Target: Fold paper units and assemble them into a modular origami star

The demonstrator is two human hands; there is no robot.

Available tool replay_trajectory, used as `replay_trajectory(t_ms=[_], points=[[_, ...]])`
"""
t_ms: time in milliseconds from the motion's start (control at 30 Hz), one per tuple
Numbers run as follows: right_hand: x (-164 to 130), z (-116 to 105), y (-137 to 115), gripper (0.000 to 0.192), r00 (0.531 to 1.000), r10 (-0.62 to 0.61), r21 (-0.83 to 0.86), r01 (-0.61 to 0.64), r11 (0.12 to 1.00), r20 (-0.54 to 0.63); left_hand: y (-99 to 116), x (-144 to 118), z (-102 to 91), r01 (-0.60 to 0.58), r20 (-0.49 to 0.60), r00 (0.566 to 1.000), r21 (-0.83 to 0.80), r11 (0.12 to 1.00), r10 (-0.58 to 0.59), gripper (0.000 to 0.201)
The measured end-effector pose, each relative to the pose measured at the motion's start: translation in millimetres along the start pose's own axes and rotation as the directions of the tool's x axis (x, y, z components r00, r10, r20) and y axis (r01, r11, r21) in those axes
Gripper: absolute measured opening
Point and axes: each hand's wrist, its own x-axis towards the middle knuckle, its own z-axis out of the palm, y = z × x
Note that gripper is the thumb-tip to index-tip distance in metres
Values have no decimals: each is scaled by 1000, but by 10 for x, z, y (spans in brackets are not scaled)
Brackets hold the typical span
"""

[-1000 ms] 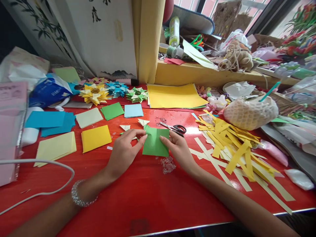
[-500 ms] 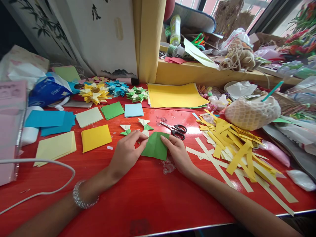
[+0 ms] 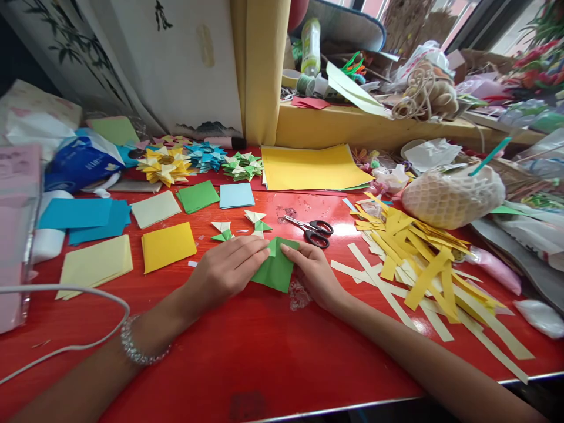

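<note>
A green paper square (image 3: pixel 275 273) is between my two hands, low over the red table. Creases cross it, and one upper corner is folded inward. My left hand (image 3: pixel 229 264) grips its upper left part, the fingers laid over the folded corner and partly hiding it. On the upper right edge, my right hand (image 3: pixel 311 270) pinches the sheet between thumb and fingers. Just beyond my hands lie small folded green-and-white paper pieces (image 3: pixel 258 222), one partly covered by my left hand. Black-handled scissors (image 3: pixel 315 229) rest beyond my right hand.
Stacks of yellow paper (image 3: pixel 168 247), green paper (image 3: pixel 198 197) and blue paper (image 3: pixel 83 217) lie at left. Finished folded paper rings (image 3: pixel 165 164) stand behind. Cut paper strips (image 3: pixel 409 258) spread at right beside a net-wrapped cup (image 3: pixel 453 197). A white cable (image 3: pixel 126 308) loops at left.
My left fingers have moved from a pinch at the left edge to lie over the paper's upper left corner, which is now folded inward. My right hand keeps its pinch.
</note>
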Motion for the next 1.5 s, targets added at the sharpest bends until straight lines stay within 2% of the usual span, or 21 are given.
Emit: replay_trajectory(t_ms=[133,533,1100,1333,1500], points=[[-4,0,-1,24,1000,1,16,-1,1000,-3,-18,-24,2,-34,64,997,-21,999,35,27],[12,-27,-25,26,999,52,-17,-52,999,8,-22,-28,0,-83,120,989,-38,996,87,26],[17,-41,-30,26,997,53,-8,-53,999,59,2,-12,26,-53,80,995,-65,997,58,23],[11,-29,-53,26,994,57,10,-58,998,94,5,-15,40,-6,88,996,-103,995,15,23],[13,-25,-81,43,994,58,-17,-57,998,91,40,11,39,88,98,993,-189,978,-71,17]])
